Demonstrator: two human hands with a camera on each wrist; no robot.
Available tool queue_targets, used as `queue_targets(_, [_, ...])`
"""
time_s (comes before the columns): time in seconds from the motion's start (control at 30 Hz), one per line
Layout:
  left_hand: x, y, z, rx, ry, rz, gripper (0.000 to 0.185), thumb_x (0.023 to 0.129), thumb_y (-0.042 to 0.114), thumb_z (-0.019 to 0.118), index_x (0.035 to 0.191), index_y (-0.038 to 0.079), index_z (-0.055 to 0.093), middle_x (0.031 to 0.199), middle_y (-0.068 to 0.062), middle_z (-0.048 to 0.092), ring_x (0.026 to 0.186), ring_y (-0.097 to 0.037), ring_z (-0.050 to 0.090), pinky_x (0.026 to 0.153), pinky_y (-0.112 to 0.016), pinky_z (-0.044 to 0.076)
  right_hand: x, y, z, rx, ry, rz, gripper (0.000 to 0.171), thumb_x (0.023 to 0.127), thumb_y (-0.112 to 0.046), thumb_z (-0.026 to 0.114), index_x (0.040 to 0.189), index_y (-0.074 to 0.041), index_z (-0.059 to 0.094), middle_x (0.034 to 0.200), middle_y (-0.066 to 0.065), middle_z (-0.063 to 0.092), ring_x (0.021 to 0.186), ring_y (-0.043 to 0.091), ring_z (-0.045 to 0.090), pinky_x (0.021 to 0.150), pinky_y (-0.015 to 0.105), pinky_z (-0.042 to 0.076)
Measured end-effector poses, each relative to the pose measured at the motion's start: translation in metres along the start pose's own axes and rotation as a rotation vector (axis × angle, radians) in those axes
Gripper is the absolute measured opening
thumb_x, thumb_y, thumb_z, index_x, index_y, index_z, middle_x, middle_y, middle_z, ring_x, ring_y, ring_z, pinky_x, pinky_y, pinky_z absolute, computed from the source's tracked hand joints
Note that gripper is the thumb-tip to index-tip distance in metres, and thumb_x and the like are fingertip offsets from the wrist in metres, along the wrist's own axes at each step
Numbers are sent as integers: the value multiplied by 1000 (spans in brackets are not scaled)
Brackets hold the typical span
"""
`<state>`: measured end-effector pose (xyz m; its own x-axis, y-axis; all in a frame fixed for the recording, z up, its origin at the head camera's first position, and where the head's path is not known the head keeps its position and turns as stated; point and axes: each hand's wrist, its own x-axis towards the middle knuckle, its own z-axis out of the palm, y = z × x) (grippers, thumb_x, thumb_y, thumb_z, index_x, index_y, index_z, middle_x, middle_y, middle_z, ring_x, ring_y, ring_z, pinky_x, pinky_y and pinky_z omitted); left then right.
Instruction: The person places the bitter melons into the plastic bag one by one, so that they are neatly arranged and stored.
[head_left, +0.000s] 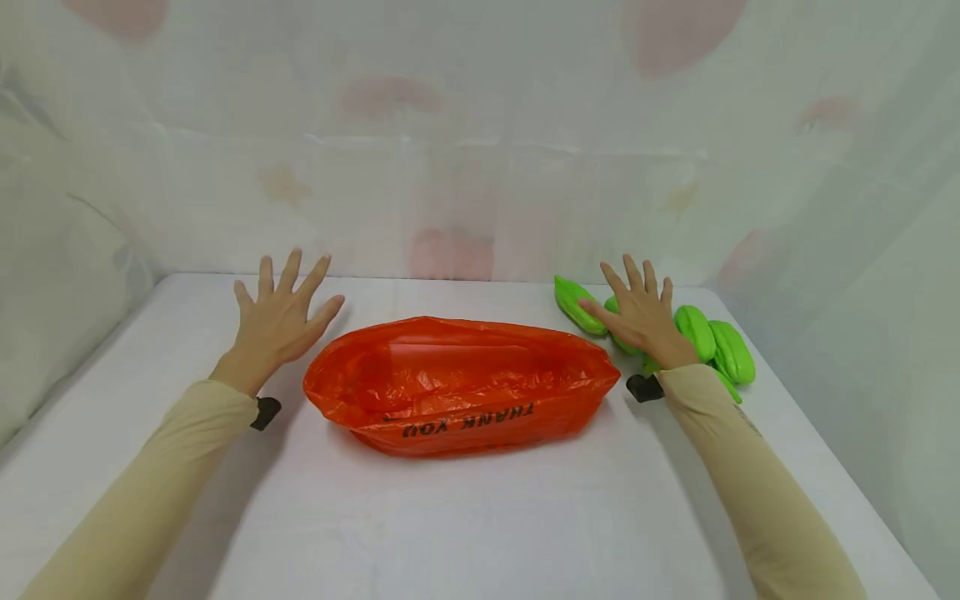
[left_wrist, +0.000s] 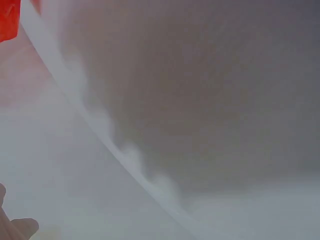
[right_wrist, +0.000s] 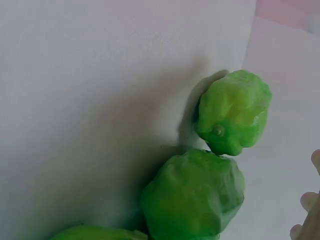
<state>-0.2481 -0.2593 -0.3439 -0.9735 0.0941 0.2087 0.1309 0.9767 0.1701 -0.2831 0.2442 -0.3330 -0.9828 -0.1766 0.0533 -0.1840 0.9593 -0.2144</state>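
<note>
A red plastic bag printed "THANK YOU" lies on the white table, its mouth spread wide; the lettering appears upside down. To the left of the bag is my left hand, palm down with fingers spread, holding nothing. My right hand, its fingers also spread, is over several bright green, lumpy, elongated vegetables and partly hides them; whether it touches any cannot be told. The right wrist view shows two of these knobbly vegetables end-on. In the left wrist view, only a corner of the red bag appears.
The white table meets a pale patterned curtain along its back edge. More pale cloth hangs at the left and right sides. A dark object shows at each wrist.
</note>
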Motion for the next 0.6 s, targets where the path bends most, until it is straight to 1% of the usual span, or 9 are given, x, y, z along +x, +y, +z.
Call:
queue_targets(0.13, [-6, 1, 0, -3, 3, 5, 74, 98, 64, 30, 160, 31, 7, 166, -20, 1, 147, -57, -3, 105, -85, -2, -5, 0, -1, -1, 3, -2, 88, 94, -71, 35, 161, -19, 10, 167, 18, -6, 151, 48, -9, 115, 73, -9])
queue_targets(0.37, [-14, 5, -5, -26, 3, 3, 75, 98, 64, 31, 160, 30, 8, 166, -20, 2, 147, -57, -2, 106, -84, 0, -12, -1, -3, 28, 32, -11, 86, 96, -67, 37, 161, -17, 12, 167, 18, -4, 151, 48, -8, 117, 71, -8])
queue_targets(0.6, [-23, 9, -9, -73, 34, 18, 72, 100, 61, 33, 160, 28, 11, 166, -20, 6, 147, -57, 2, 105, -85, 5, -22, -1, -2, 71, 60, -30, 87, 95, -69, 36, 161, -17, 14, 167, 19, -2, 151, 48, -8, 117, 70, -7])
